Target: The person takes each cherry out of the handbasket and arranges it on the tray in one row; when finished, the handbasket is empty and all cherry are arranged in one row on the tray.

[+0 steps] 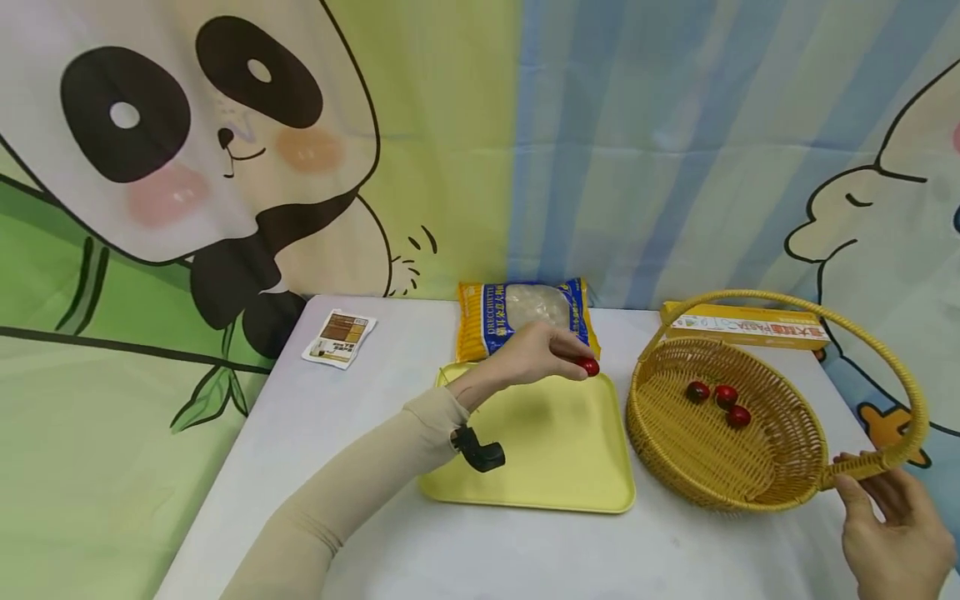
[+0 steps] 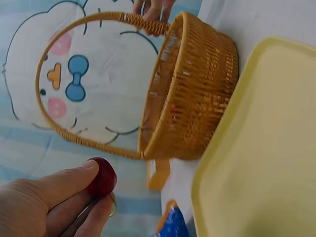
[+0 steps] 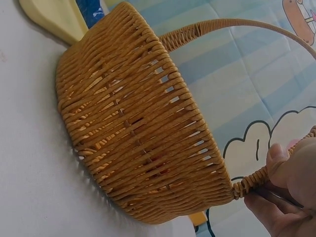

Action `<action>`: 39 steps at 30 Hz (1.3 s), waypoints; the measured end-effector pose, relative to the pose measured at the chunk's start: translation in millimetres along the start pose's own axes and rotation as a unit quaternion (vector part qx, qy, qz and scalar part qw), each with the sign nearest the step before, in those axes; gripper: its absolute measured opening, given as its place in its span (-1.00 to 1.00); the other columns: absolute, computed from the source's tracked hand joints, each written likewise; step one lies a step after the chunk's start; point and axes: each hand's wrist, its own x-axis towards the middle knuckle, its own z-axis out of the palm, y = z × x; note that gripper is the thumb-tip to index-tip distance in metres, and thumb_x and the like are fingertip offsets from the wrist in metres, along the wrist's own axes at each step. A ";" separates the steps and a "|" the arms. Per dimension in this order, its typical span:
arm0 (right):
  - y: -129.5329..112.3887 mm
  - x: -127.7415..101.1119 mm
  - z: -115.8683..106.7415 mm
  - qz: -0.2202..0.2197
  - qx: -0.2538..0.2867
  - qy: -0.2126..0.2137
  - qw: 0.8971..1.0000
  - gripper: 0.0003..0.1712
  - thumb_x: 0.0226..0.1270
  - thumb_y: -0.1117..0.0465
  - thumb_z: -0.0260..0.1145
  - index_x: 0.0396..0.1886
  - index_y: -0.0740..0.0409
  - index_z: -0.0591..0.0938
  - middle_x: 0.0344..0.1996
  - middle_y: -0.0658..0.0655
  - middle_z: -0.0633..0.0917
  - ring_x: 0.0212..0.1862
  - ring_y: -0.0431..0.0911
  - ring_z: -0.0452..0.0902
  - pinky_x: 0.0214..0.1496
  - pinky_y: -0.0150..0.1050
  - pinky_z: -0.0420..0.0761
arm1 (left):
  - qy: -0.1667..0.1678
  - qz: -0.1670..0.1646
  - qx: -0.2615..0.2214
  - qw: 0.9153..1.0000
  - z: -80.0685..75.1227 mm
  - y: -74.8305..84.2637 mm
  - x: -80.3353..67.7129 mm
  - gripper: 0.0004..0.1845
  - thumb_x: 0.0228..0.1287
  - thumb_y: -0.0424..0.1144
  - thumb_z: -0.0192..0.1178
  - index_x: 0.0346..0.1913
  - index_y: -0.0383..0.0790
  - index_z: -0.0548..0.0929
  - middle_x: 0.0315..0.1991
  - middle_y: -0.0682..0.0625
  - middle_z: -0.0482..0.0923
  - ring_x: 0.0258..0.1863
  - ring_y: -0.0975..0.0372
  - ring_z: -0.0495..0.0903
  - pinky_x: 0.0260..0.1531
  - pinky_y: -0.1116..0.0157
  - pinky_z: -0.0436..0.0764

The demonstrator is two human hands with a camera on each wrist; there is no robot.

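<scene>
My left hand (image 1: 536, 354) pinches a dark red cherry (image 2: 102, 177) between thumb and fingers, with a thin green stem showing below it in the left wrist view. In the head view the hand is above the far part of a yellow tray (image 1: 525, 492). Right of the tray stands a round wicker basket (image 1: 697, 454) with a tall arched handle. Three cherries (image 1: 725, 396) lie inside it. My right hand (image 1: 896, 529) grips the foot of the basket's handle (image 3: 254, 181), thumb on one side and fingers on the other.
Behind the tray lies a blue and yellow pasta bag (image 1: 525, 312). A yellow pasta box (image 1: 750, 327) sits behind the basket. At the table's far left is a small white and brown packet (image 1: 339, 338). A printed cloth (image 1: 450, 150) hangs along the back edge.
</scene>
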 end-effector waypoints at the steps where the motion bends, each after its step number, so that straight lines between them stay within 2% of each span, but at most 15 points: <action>1: 0.5 0.1 -0.2 0.009 0.005 -0.001 1.000 -0.40 0.64 0.18 0.16 0.55 -0.35 0.38 0.47 -0.17 0.50 0.49 -0.34 0.37 0.51 -0.28 0.43 | 0.011 -0.008 0.006 1.000 -3.2 -4.5 -3.8 -0.73 0.29 -0.20 0.50 0.04 -0.01 0.85 -0.15 0.17 0.83 -0.12 0.39 0.77 -0.03 0.36 0.71; 5: 3.3 0.6 -0.1 0.019 0.022 -0.009 1.000 -0.40 0.66 0.18 0.11 0.58 -0.34 0.33 0.47 -0.20 0.48 0.49 -0.37 0.34 0.53 -0.29 0.40 | 0.036 -0.032 0.014 0.999 -13.7 -24.5 -17.5 -0.76 0.26 -0.16 0.53 -0.01 0.10 0.86 -0.17 0.22 0.83 -0.13 0.37 0.77 0.00 0.30 0.71; 8: 5.4 1.0 0.8 -0.007 0.033 -0.006 0.999 -0.41 0.65 0.19 0.11 0.58 -0.27 0.35 0.43 -0.21 0.51 0.42 -0.43 0.38 0.50 -0.37 0.41 | 0.036 -0.039 0.007 0.999 -21.2 -39.6 -25.5 -0.73 0.26 -0.19 0.53 0.01 0.03 0.86 -0.15 0.17 0.84 -0.13 0.33 0.79 -0.06 0.24 0.72; 11: 6.1 1.1 1.0 -0.037 0.061 0.009 0.997 -0.43 0.61 0.24 0.16 0.53 -0.18 0.43 0.29 -0.32 0.59 0.27 -0.51 0.45 0.41 -0.50 0.44 | 0.034 -0.047 0.000 0.998 -28.6 -55.1 -31.0 -0.72 0.26 -0.22 0.52 0.03 -0.02 0.85 -0.14 0.12 0.84 -0.14 0.22 0.81 -0.29 0.19 0.68; 13: 6.2 1.6 1.0 -0.046 0.076 0.015 0.996 -0.45 0.60 0.27 0.18 0.50 -0.15 0.46 0.22 -0.35 0.62 0.20 -0.54 0.46 0.38 -0.54 0.44 | 0.035 -0.051 0.003 0.998 -33.0 -65.1 -33.6 -0.73 0.26 -0.24 0.52 0.02 -0.03 0.86 -0.14 0.10 0.84 -0.13 0.16 0.81 -0.33 0.17 0.67; 15: 5.7 2.6 0.6 -0.039 0.080 0.012 0.996 -0.45 0.60 0.27 0.18 0.50 -0.17 0.46 0.23 -0.33 0.62 0.21 -0.54 0.46 0.42 -0.51 0.42 | 0.038 -0.059 0.010 0.997 -36.6 -74.3 -35.8 -0.75 0.26 -0.25 0.52 0.00 -0.01 0.86 -0.15 0.10 0.85 -0.14 0.10 0.82 -0.36 0.09 0.66; 19: 5.7 4.2 0.9 -0.023 0.085 0.008 0.996 -0.44 0.61 0.24 0.17 0.50 -0.23 0.45 0.31 -0.29 0.60 0.24 -0.54 0.45 0.49 -0.45 0.38 | 0.038 -0.071 0.018 0.997 -40.6 -87.3 -38.2 -0.73 0.26 -0.29 0.51 0.02 -0.10 0.85 -0.13 0.04 0.85 -0.15 0.12 0.82 -0.21 0.03 0.77; 24: 7.6 2.7 3.1 -0.044 0.110 0.019 0.993 -0.46 0.54 0.27 0.24 0.44 -0.16 0.52 0.17 -0.36 0.66 0.13 -0.55 0.51 0.33 -0.59 0.45 | 0.036 -0.073 0.040 0.996 -42.1 -93.5 -39.9 -0.70 0.24 -0.34 0.51 0.04 -0.21 0.83 -0.11 -0.03 0.85 -0.13 0.25 0.81 -0.15 0.21 0.78; 26: 7.2 3.0 2.7 -0.038 0.111 0.015 0.993 -0.46 0.55 0.26 0.23 0.45 -0.18 0.51 0.18 -0.38 0.64 0.15 -0.55 0.50 0.35 -0.59 0.44 | 0.034 -0.069 0.050 0.996 -41.9 -93.4 -40.0 -0.70 0.24 -0.35 0.51 0.04 -0.23 0.83 -0.11 -0.04 0.84 -0.12 0.26 0.81 -0.13 0.28 0.77; 33: 2.6 2.1 1.3 0.016 0.068 -0.004 0.998 -0.41 0.63 0.19 0.14 0.55 -0.29 0.38 0.42 -0.26 0.52 0.41 -0.46 0.38 0.53 -0.39 0.35 | 0.027 -0.063 0.071 0.995 -38.9 -92.8 -38.2 -0.70 0.23 -0.43 0.49 0.03 -0.28 0.82 -0.07 -0.08 0.83 -0.08 0.22 0.80 -0.06 0.33 0.74; 35: 0.3 1.2 0.7 0.024 0.051 -0.010 0.998 -0.40 0.66 0.19 0.10 0.58 -0.31 0.33 0.48 -0.23 0.46 0.49 -0.41 0.33 0.57 -0.31 0.33 | 0.027 -0.062 0.086 0.994 -38.1 -92.7 -38.0 -0.69 0.22 -0.44 0.49 0.04 -0.28 0.82 -0.05 -0.08 0.83 -0.06 0.21 0.80 -0.03 0.33 0.74; 39: -3.2 0.5 0.9 0.025 0.035 -0.010 0.999 -0.39 0.67 0.21 0.08 0.59 -0.32 0.31 0.51 -0.19 0.43 0.54 -0.33 0.31 0.57 -0.27 0.35 | 0.024 -0.056 0.123 0.991 -38.7 -90.9 -39.1 -0.68 0.23 -0.41 0.49 0.06 -0.26 0.82 -0.02 -0.04 0.82 -0.01 0.20 0.78 0.05 0.30 0.72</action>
